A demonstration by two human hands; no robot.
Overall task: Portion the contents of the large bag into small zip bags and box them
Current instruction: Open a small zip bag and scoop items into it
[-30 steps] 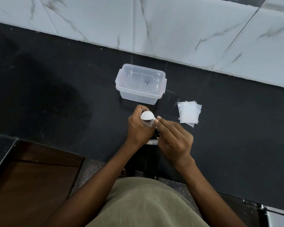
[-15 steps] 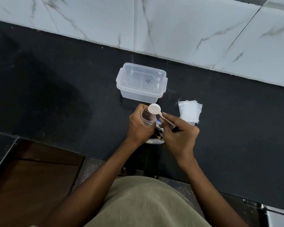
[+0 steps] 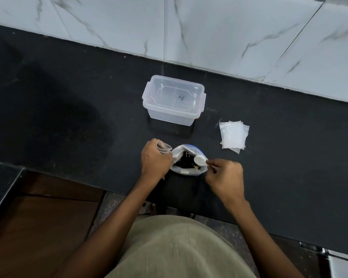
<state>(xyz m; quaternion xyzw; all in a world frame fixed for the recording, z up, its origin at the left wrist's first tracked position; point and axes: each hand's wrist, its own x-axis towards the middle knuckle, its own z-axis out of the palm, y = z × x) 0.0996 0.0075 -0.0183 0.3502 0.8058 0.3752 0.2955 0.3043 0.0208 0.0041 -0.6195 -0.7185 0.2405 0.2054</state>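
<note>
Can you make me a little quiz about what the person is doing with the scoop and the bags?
1. True or false: the clear box has its lid on.
2. What is the right hand holding: A a knife, B a white scoop, C a pen?
3. Which hand holds the small zip bag beside the large bag?

Key: 1 true; 2 B; 3 the left hand.

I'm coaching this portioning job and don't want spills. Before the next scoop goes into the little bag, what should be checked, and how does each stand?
1. Small clear zip bag held in left hand: ok.
2. Its mouth open: ok.
3. White plastic scoop gripped by right hand: ok.
4. Scoop loaded: cannot tell.
5. Large white bag open: ok.
6. Clear lidded plastic box open for filled bags: not ok, lid on.
</note>
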